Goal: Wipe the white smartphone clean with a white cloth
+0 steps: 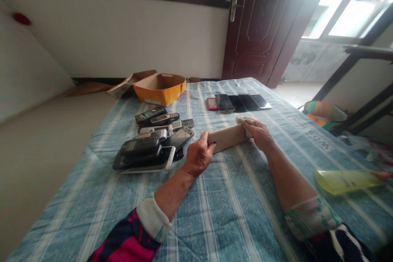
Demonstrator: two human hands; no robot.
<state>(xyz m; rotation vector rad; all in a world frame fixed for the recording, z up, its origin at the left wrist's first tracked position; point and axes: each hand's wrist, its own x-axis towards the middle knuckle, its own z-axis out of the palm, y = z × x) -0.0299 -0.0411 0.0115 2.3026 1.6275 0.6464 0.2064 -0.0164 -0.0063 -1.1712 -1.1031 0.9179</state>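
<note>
Between my two hands, above the striped cloth, is a gold smartphone [229, 137] with its back towards me. My left hand [199, 154] grips its left end, thumb on top. At the other end my right hand [259, 133] is closed on a whitish cloth [248, 125] that presses against the phone's edge. Left of my left hand lies a pile of old mobile phones [141, 147], some with keypads, some with touch screens. Farther off on the right, several dark smartphones [241, 103] lie in a row beside a small pink-edged item [212, 104].
An open orange cardboard box [166, 94] stands at the bed-like surface's far left edge. A yellow translucent bottle [344, 181] lies to the right on the blue striped cloth [221, 213]. Behind are a white wall and a dark red door [258, 20]. A dark metal frame [346, 90] stands at right.
</note>
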